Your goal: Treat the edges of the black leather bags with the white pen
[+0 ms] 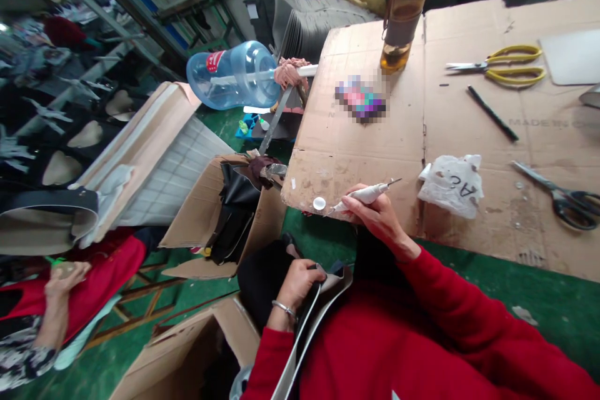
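My right hand (382,217) is closed around the thick white handle of an awl-like tool (368,195) above the table's near left corner. A thin metal point sticks out at the tool's far end, and another thin tip shows toward the left. Close to that left tip lies a small round white disc (319,203). Lower down, in front of my body, my left hand (296,287) pinches the upper edge of a bent grey and dark sheet piece (335,284) with pale edges. Much of that piece runs down along my left arm, and its full shape is hidden.
Cardboard (360,162) covers the table. On it are yellow-handled scissors (513,67), black-handled scissors (574,203), a black pen-like stick (492,114), a crumpled plastic bag (452,186) and a drink bottle (405,9). Cardboard boxes (187,212) stand left; another person's hand (65,278) is farther left.
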The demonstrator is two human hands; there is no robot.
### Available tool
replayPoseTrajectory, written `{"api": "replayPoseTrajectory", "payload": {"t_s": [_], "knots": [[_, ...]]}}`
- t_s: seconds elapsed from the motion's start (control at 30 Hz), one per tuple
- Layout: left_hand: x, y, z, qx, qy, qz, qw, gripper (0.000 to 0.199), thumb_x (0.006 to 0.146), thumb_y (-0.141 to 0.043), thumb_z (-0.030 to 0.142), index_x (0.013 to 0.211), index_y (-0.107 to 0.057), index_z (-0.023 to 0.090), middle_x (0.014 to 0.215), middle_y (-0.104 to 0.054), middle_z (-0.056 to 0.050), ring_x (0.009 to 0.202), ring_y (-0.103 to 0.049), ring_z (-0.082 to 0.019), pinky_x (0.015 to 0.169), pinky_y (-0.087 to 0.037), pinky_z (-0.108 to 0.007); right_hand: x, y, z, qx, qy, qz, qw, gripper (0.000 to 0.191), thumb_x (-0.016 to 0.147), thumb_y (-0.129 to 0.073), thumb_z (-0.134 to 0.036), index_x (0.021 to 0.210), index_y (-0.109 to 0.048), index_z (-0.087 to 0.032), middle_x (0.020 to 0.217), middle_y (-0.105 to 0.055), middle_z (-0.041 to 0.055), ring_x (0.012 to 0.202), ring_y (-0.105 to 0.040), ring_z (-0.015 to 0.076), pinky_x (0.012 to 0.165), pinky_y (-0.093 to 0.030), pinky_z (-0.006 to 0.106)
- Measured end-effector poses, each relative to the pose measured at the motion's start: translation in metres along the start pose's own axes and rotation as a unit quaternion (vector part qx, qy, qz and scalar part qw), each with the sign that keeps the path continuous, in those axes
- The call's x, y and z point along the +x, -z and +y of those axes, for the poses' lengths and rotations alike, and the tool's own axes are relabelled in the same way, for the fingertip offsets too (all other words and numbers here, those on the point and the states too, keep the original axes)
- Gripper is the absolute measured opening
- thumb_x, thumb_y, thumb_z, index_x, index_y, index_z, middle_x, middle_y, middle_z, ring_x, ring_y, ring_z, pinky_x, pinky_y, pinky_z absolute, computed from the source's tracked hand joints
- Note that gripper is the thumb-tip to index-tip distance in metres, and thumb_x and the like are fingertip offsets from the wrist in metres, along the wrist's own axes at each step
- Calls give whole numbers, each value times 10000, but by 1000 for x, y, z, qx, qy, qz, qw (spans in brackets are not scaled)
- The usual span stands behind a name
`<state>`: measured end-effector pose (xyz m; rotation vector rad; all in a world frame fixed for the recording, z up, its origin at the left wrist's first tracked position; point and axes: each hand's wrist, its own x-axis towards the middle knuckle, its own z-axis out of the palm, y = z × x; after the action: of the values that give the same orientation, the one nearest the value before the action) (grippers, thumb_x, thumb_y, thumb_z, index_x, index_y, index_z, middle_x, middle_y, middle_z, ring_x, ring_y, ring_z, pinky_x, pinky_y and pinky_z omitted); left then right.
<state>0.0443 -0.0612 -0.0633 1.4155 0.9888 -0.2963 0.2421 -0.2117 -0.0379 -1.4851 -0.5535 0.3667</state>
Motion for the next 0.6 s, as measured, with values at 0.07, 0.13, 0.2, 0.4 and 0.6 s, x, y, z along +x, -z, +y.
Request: {"api": "replayPoseTrajectory", "payload": {"t_s": [0.07,0.13,0.2,0.4,0.6], "knots": [[2,-12,-13,26,15,-11,999,59,500,-707,171,457,-668,161,448,-559,3,434,-433,-128,456,-246,-258,0,0,0,-3,3,-5,1000,315,955,-682,-483,875,-684,-179,777,-655,31,667,-629,184,598,-510,281],[6,-21,-21,47,15,-5,999,64,507,-714,177,462,-669,171,452,-562,1,443,-451,-140,464,-257,-262,-1,1,2,-2,3,-10,1000,309,956,-685,-482,879,-684,-182,773,-655,29,662,-629,186,598,-509,285],[9,-23,-23,68,5,12,998,87,510,-733,176,462,-660,183,448,-550,7,455,-461,-146,480,-270,-263,-2,1,3,1,1,-11,1000,312,954,-687,-490,885,-685,-185,789,-662,33,673,-635,192,607,-517,293],[-13,18,-15,138,-26,90,986,135,567,-723,212,467,-633,201,457,-519,23,494,-453,-150,529,-282,-267,-3,2,0,-1,0,-1,1000,298,951,-695,-481,887,-692,-190,757,-661,31,650,-633,195,574,-502,290],[-88,98,1,261,-37,267,927,188,681,-657,371,602,-712,210,631,-697,-52,666,-614,-247,650,-398,-309,-7,5,-5,11,-4,25,1000,320,924,-716,-513,908,-710,-193,806,-700,52,683,-674,215,593,-539,293]]}}
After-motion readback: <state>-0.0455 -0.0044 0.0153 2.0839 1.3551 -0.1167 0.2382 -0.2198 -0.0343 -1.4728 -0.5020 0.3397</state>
